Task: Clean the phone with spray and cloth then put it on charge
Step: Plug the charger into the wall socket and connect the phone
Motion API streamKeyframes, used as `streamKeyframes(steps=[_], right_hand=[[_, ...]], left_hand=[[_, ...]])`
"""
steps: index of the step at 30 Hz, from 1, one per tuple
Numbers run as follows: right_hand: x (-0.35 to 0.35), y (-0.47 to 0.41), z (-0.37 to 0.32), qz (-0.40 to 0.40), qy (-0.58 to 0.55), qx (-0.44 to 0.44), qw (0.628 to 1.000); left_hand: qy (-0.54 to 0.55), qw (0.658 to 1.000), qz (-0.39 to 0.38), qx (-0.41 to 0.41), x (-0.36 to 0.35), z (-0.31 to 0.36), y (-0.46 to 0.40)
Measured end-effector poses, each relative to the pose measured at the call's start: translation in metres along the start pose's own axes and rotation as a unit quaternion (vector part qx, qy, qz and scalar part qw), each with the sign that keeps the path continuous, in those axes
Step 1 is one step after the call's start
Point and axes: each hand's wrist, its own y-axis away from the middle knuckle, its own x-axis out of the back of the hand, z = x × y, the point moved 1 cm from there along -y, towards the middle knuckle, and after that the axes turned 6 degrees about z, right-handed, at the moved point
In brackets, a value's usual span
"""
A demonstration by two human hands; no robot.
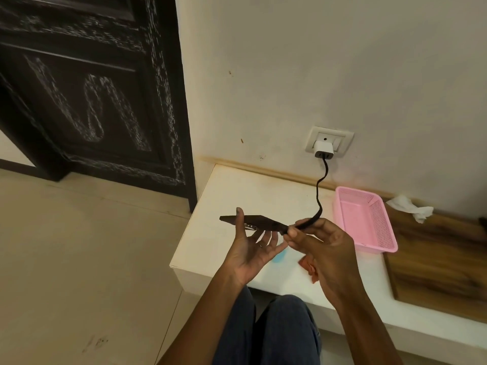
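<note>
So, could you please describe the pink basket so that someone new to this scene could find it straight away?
Start at the wall socket with the white charger plugged in, then drop to the white ledge below it. The pink basket sits there, right of the black cable. It is the only pink, perforated, open-topped tray; the crumpled white tissue lies beyond it.

cable tip (286,231): covered by the right hand's fingers (295,234), so whether it sits in the phone (253,222) cannot be told.
phone screen: unseen, the phone shows edge-on.
blue item (279,257): mostly behind the left hand (253,248); what it is cannot be told.
orange cloth (309,267): largely behind the right hand (324,248).
wooden board (434,259): cut by the right edge.
dark object (483,222): a sliver at the right edge, unidentifiable.
door (87,88): top and left cropped.
</note>
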Motion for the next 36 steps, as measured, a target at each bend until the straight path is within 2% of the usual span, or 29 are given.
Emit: streamKeyframes(steps=[5,11,26,36], right_hand=[[-0.007,-0.009,0.005,0.014,0.045,0.075,0.996],[-0.007,-0.011,0.01,0.022,0.066,0.114,0.991],[-0.009,-0.011,0.017,0.043,0.092,0.15,0.983],[-0.012,-0.013,0.023,0.063,0.115,0.143,0.981]], left_hand=[[0.024,1.0,0.011,0.006,-0.004,-0.004,0.001],[0.031,0.999,0.027,-0.006,-0.006,-0.004,-0.001],[0.042,0.998,0.036,0.011,-0.006,-0.006,-0.003],[0.042,0.998,0.037,0.014,-0.006,-0.009,0.0]])
